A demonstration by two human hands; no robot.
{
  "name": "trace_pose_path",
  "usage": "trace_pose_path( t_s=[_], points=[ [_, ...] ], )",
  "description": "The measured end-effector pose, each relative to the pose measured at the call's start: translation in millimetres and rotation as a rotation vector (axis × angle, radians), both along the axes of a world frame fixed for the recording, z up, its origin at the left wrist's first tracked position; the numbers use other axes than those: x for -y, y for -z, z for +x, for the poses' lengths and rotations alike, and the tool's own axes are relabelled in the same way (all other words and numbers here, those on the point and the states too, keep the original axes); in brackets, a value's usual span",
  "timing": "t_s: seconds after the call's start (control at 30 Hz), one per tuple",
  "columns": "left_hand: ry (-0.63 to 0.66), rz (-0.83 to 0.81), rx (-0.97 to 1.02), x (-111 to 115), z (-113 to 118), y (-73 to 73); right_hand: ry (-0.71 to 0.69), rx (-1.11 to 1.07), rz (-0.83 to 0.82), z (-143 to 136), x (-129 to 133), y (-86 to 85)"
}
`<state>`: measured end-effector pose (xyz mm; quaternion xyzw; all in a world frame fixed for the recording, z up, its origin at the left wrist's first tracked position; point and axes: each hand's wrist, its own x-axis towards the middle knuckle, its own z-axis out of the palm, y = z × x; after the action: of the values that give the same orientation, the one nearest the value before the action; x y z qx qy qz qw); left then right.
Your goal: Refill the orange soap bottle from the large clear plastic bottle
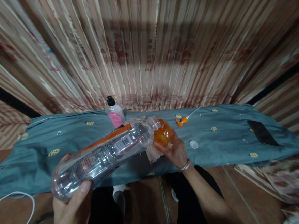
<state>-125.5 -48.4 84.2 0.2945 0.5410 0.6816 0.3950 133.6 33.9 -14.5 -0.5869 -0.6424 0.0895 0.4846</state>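
Observation:
My left hand (pixel 75 206) is wrapped round the base of a large clear plastic bottle (pixel 104 159) with an orange-edged label. The bottle lies tilted, its neck pointing right and up. At its mouth is a small orange translucent bottle (pixel 162 135), held by my right hand (pixel 176 149) with the fingers closed round it. The two openings meet or nearly meet; whether liquid passes between them I cannot tell. A whitish cloth or tissue (pixel 153 154) shows beneath the orange bottle. To the right lie an orange spray head with a tube (pixel 183 121) and a white cap (pixel 193 144).
A bottle with a black top and pink label (pixel 115 117) stands at the back of the cloth-covered surface (pixel 228 137). A dark phone (pixel 262 133) lies at the right. Patterned curtains (pixel 145 51) hang behind. A white cable (pixel 30 199) loops at lower left.

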Motion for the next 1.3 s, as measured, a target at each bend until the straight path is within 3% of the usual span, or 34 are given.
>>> trace_pose_path(
  t_s=[1.3],
  points=[
    [-0.049,0.008,-0.017,-0.7,1.8,3.0,-0.017,-0.038,0.005,1.5,-0.9,0.0]
  ],
)
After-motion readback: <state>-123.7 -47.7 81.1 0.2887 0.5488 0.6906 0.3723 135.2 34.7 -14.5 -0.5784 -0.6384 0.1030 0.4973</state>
